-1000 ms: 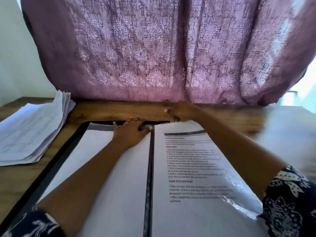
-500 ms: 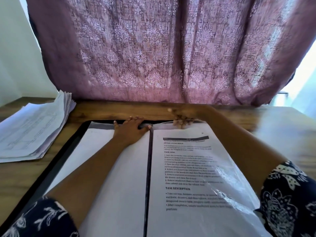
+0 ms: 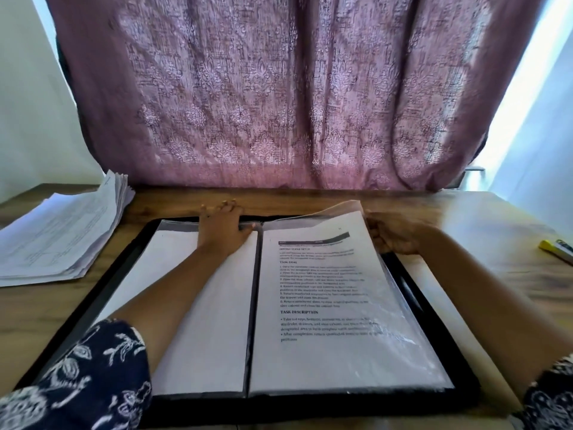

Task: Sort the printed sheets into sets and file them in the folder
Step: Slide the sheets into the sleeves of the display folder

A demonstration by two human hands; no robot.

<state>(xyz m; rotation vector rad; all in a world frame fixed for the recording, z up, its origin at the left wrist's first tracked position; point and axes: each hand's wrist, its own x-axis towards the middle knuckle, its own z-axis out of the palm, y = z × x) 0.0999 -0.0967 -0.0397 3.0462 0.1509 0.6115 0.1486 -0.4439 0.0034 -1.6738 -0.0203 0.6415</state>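
A black folder (image 3: 102,293) with clear plastic sleeves lies open on the wooden table in front of me. Its right sleeve holds a printed sheet (image 3: 322,293) headed with bold text. The left page (image 3: 186,321) shows a blank white sheet. My left hand (image 3: 221,231) lies flat on the top of the left page beside the spine, fingers spread. My right hand (image 3: 392,235) grips the upper right edge of the right sleeve, whose top flap is lifted. A loose stack of printed sheets (image 3: 59,237) rests at the table's left.
A mauve patterned curtain (image 3: 279,103) hangs right behind the table's far edge. Yellow and dark markers (image 3: 556,249) lie at the right edge of the table. Bare wood (image 3: 483,218) shows to the right of the folder.
My right hand has moved from the top middle of the right sleeve to its upper right edge. The printed sheet sits deeper in the sleeve. My left hand has stayed put.
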